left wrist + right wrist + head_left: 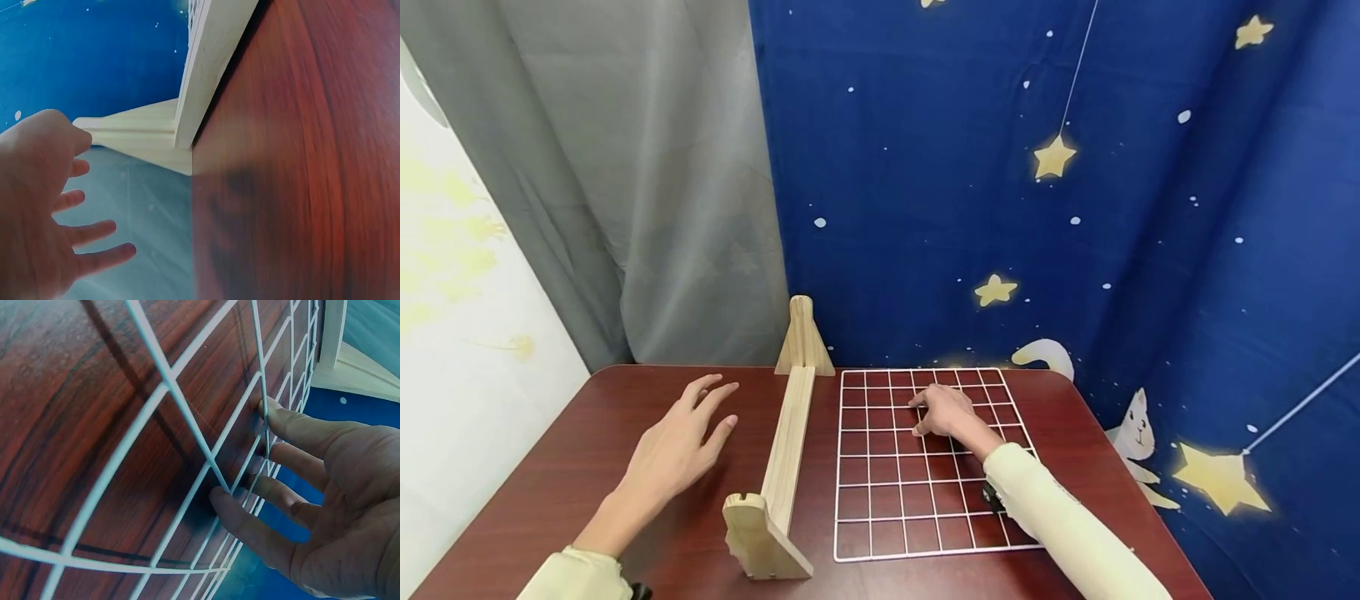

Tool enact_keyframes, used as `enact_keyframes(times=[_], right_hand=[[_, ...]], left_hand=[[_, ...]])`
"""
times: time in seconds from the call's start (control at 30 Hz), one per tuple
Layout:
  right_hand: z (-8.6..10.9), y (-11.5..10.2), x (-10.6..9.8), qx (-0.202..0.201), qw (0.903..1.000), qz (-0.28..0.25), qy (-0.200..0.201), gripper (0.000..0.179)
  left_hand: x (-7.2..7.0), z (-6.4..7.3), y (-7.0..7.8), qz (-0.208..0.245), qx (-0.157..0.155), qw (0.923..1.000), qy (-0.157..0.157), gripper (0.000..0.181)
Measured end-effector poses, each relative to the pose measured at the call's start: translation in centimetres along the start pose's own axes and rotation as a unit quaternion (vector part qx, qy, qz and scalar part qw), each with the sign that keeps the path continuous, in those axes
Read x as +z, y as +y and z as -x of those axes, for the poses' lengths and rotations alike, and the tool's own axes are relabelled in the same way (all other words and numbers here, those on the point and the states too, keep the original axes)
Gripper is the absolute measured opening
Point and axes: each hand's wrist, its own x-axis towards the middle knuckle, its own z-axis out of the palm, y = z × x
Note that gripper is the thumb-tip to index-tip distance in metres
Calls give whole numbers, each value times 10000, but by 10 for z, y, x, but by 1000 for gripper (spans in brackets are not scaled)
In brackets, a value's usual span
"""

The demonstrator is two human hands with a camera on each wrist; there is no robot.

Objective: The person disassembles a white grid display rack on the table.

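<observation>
Spread over the far middle of a white wire grid panel (852,484), my right hand (946,410) has its fingertips right at the wires. Up close in the right wrist view, the thumb and fingers (256,528) reach in among the grid's squares, well apart from each other. The panel lies flat on the table. To its left stands a wooden stand (788,437) with a long bar between two upright end pieces. My left hand (677,442) hovers left of that bar with loosely spread fingers and holds nothing.
A dark red wooden table (572,467) carries everything. Behind it hang a grey curtain (700,208) and a blue curtain (917,192) with stars, close to the far edge. The stand's near end piece (763,542) rises between the left forearm and the grid.
</observation>
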Motion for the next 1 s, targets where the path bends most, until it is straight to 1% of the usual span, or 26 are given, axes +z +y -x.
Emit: enact_keyframes(times=[0.2,0.4,0.6,0.8,0.87,1.0], right_hand=[[-10,-10,-3,279,9996,70,-33,54],[-17,-17,-2,402,9991,77,-113,53],[-17,-11,1,600,9981,-20,-128,55],[-17,-6,0,598,9979,-115,-213,55],[-18,-6,-1,603,9975,-192,-318,54],[-20,-6,-4,656,9954,-427,-549,50]], left_hand=[[7,-8,3,87,5,9998,-156,51],[16,-11,7,151,-68,9992,-350,51],[25,-15,10,148,-22,9977,-657,53],[30,-22,9,173,18,9973,-713,53],[31,-24,7,182,-9,9970,-757,54],[33,-31,2,169,-83,9953,-952,57]])
